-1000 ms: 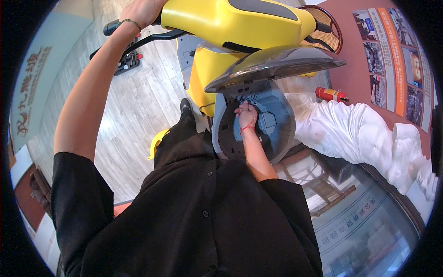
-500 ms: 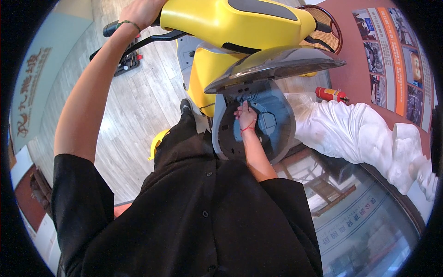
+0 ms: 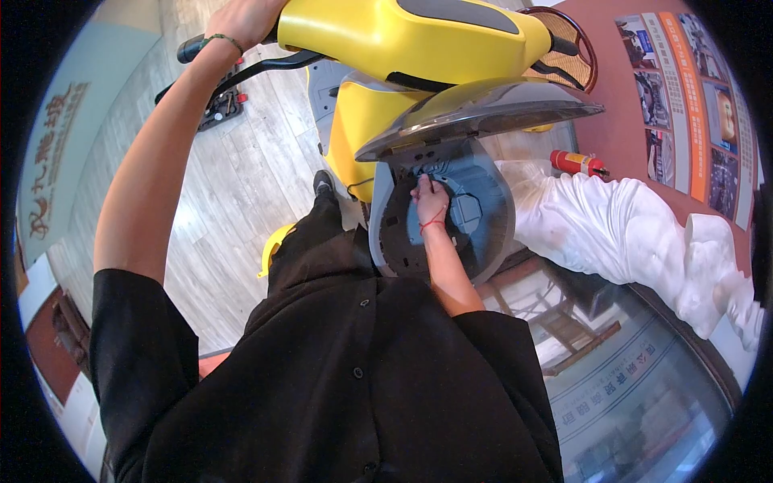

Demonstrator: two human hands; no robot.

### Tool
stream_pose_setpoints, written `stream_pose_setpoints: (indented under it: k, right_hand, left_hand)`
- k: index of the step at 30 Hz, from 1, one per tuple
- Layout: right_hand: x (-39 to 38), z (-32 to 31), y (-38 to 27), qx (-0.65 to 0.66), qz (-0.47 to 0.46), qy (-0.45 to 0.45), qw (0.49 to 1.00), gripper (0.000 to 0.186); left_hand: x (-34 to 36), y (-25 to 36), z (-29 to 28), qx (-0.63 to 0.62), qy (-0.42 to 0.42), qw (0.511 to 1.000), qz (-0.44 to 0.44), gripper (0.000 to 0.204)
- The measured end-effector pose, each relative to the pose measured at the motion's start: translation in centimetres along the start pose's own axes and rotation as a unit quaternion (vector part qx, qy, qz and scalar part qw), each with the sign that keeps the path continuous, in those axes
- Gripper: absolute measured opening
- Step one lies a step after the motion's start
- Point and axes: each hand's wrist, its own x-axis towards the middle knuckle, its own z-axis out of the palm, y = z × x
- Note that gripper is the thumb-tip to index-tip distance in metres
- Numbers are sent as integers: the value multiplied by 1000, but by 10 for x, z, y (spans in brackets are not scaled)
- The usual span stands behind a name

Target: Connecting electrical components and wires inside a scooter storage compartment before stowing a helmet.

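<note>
Left hand [image 3: 245, 22]: up at the yellow scooter [image 3: 378, 40], between its body and the black grip [image 3: 192, 50]; the fingers are hidden from me, so how far they close I can't tell.
Right hand [image 3: 431, 201]: down inside the box, fingers bent in and kept narrow near the hinge end; whether they pinch anything, I can't tell.
Wrists: a green band [image 3: 224, 40] on the left, a red cord [image 3: 433, 220] on the right.
Scooter: across the top of my view, just ahead of the person.
Box [image 3: 505, 221]: round-ended and grey, just behind the scooter, standing open; a dark lining [image 3: 394, 233] and a raised blue-grey panel [image 3: 467, 213] show in it, the panel right beside the hand.
Lid [image 3: 491, 115]: smoky and see-through, raised over the box's far end.
Tool case [image 3: 219, 111]: open on the floor [image 3: 233, 185], black, with dark tools and red bits, partly behind the left forearm.
Beside the leg: a yellow piece [image 3: 275, 249], partly covered by the trousers.
Extinguisher [image 3: 573, 163]: red with a yellowish label, just beyond the white figure [image 3: 600, 217].
Pale wall [image 3: 105, 88]: large brown characters, bent by the lens.
Board [image 3: 687, 97]: photos, fine lines of print, an orange strip.
Glossy top [image 3: 644, 322]: characters between blue lines; a wooden frame [image 3: 568, 330] shows there, reflected or through glass, I can't tell.
</note>
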Motion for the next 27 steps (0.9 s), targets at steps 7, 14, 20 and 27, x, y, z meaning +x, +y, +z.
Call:
stream_pose_setpoints:
  k: [7, 14, 20, 27]
  right_hand:
    - [-2, -1, -1, 21, 48, -5, 999, 32]
    - [-4, 3, -10, -63, 15, 5, 998, 32]
    - [0, -5, -5, -72, -23, -27, 997, 32]
    - [4, -2, 8, -46, -55, 7, 997, 36]
  left_hand:
    - [0, 0, 0, -30, -10, 999, -31, 28]
    - [0, 2, -3, -83, -9, 994, -72, 32]
    - [1, -1, 0, -70, -14, 996, -54, 31]
    - [3, -8, 7, -13, 0, 1000, 19, 24]
